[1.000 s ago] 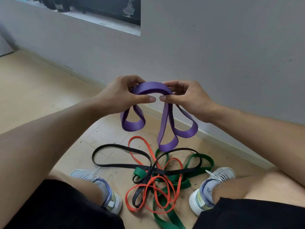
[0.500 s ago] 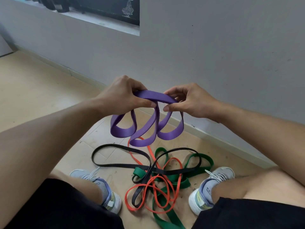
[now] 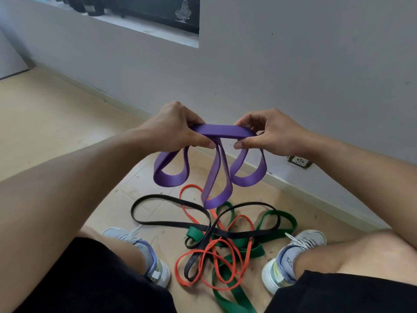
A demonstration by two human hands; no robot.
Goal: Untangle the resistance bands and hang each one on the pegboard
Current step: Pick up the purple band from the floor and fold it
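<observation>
With the left hand (image 3: 173, 129) and right hand (image 3: 270, 134) both pinching the folded purple band (image 3: 222, 132), shake its hanging loops free above the floor tangle (image 3: 216, 236) before hanging it

A wall socket (image 3: 300, 161) is set low in the grey wall (image 3: 293, 64); two pale sneakers (image 3: 155, 263) are planted on the tan floor (image 3: 45, 123).

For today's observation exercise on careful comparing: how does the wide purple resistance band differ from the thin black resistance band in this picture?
The wide purple resistance band is held up off the floor by the left hand and right hand; the thin black resistance band lies on the floor. The purple one is much wider. It hangs free in three loops, while the black one is tangled with orange and green bands. Both are closed loops.
</observation>
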